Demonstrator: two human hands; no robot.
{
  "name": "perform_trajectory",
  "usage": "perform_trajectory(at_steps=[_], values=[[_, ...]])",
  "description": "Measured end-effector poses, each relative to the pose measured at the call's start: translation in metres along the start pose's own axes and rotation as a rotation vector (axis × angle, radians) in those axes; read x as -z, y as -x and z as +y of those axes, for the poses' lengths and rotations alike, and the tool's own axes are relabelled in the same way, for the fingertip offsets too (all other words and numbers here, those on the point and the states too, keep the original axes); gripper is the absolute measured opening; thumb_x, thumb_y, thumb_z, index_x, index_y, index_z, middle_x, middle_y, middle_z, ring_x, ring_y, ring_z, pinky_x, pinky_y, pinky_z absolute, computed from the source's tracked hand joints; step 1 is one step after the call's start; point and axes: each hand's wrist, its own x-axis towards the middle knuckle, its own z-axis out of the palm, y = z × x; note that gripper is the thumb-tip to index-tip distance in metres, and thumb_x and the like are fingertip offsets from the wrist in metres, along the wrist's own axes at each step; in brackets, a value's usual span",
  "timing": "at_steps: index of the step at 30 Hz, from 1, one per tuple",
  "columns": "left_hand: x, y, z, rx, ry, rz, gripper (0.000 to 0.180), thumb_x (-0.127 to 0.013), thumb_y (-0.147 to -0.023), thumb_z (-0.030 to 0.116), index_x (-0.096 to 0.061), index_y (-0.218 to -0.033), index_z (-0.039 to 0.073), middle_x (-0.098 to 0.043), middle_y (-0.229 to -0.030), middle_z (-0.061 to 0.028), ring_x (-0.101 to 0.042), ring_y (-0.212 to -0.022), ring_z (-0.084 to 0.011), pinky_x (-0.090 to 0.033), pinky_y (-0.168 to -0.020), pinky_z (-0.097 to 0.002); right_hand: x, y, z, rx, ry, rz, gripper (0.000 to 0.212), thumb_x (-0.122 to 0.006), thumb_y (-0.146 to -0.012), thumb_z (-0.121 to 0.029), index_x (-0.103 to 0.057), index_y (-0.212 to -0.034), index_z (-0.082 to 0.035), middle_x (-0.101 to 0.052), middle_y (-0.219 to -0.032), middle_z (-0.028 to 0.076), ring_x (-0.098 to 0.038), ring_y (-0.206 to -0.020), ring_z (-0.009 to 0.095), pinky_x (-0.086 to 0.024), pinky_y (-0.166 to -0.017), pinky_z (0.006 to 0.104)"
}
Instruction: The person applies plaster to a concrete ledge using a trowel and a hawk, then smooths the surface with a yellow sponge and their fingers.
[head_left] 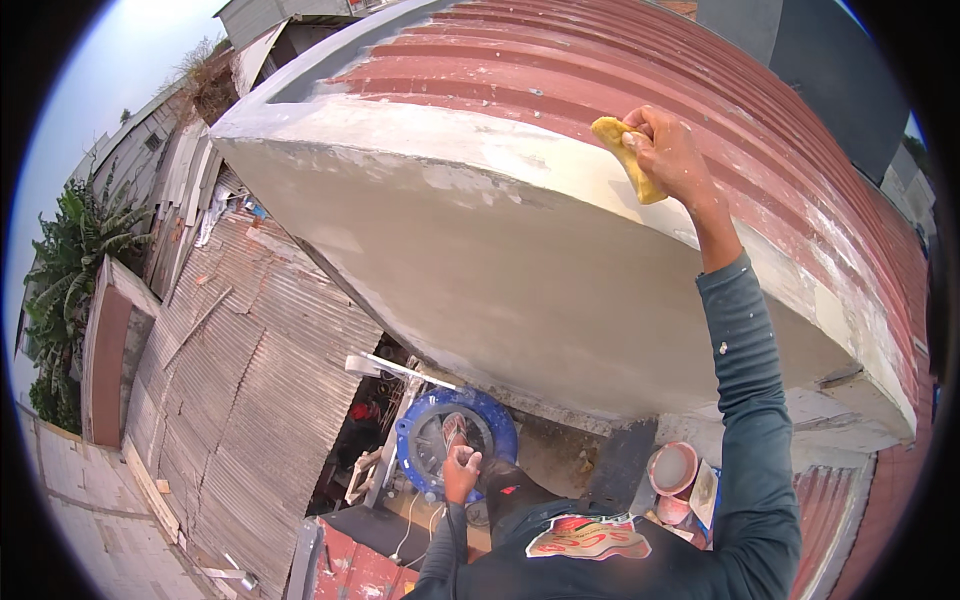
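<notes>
My right hand (668, 150) is closed on a bent yellow sponge (632, 165), gripping its upper end between thumb and fingers. The sponge is over the pale plastered top edge (560, 165) of a wall, beside the red ribbed roof; whether it touches the plaster I cannot tell. Below that edge spreads the smooth grey plastered face (480, 270) of the wall. My left hand (462, 475) hangs low by my leg, its fingers curled in with nothing visible in them. Beneath it sits a round blue plastic thing (408, 440) with my sandalled foot showing over it.
Red corrugated roofing (790, 120) rises behind the wall top. A rusty corrugated metal roof (220, 350) lies lower on the left. Buckets (672, 468) stand near my right side. A white bar (410, 372) sticks out near the wall's foot, and a pale cable (408, 525) hangs below.
</notes>
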Motion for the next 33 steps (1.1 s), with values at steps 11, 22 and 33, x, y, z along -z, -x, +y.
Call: perform_trajectory(at_steps=[11, 22, 33], values=[[0.017, 0.060, -0.182, 0.285, 0.137, 0.329, 0.020, -0.078, -0.079, 0.006, -0.061, -0.090, 0.005, -0.061, -0.076, -0.0010, -0.057, -0.069, -0.0108, -0.049, -0.066, -0.0281, -0.246, -0.175, -0.177, 0.611, 0.108, -0.351, 0.034, -0.079, -0.081, -0.025, -0.069, -0.104, -0.003, -0.070, -0.105, 0.020, -0.067, -0.099, 0.034, -0.052, -0.083, 0.0429], [0.011, 0.071, -0.212, 0.557, 0.122, 0.282, 0.022, -0.080, -0.078, 0.009, -0.062, -0.089, 0.005, -0.061, -0.076, -0.0018, -0.057, -0.068, -0.0123, -0.048, -0.066, -0.0288, -0.128, -0.133, -0.140, 0.456, 0.399, -0.824, 0.017, -0.074, -0.085, -0.010, -0.064, -0.098, -0.004, -0.062, -0.081, 0.009, -0.059, -0.082, 0.020, -0.045, -0.074, 0.0401], [0.012, 0.043, -0.213, 0.548, 0.214, 0.292, 0.021, -0.079, -0.079, 0.008, -0.061, -0.089, 0.005, -0.061, -0.076, -0.0012, -0.056, -0.067, -0.0112, -0.047, -0.065, -0.0275, -0.287, -0.234, -0.212, 0.864, 0.248, -0.191, 0.024, -0.072, -0.090, -0.018, -0.064, -0.109, -0.007, -0.070, -0.098, 0.015, -0.066, -0.092, 0.029, -0.050, -0.081, 0.0426]])
